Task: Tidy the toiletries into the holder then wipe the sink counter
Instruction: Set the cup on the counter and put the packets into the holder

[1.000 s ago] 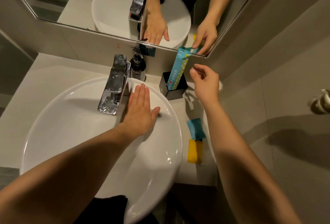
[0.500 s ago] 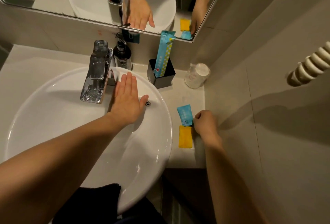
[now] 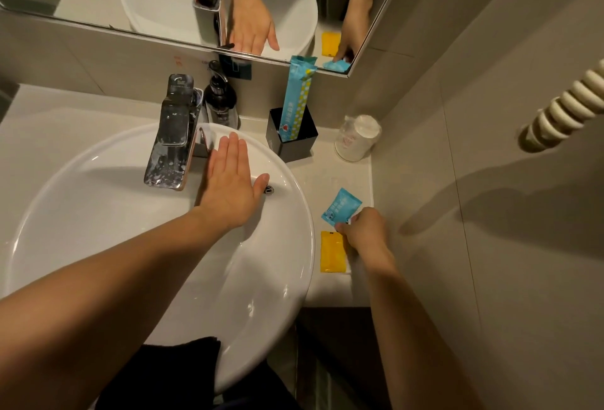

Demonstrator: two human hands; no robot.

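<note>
Basin (image 3: 98, 200), white, round, takes up most of the pale surface (image 3: 327, 177); tap (image 3: 173, 135) at its back rim. Left hand (image 3: 228, 187), flat and spread open on the basin's far rim beside the tap, holds nothing, well apart from the loose packets. Right hand (image 3: 366, 230), at the surface's right edge, fingers (image 3: 341, 228) pinched onto the near corner of the blue sachet (image 3: 341, 207); whether it has left the surface cannot be told. Holder (image 3: 292, 136), black, square, open-topped, stands beyond and to the left of that hand, with a tall blue packet (image 3: 295, 102) upright inside. The sachet lies slantwise, long axis running toward the far right. Yellow sachet (image 3: 332, 252), flat, just beside the right wrist, long axis front to back; right hand nearer both.
</note>
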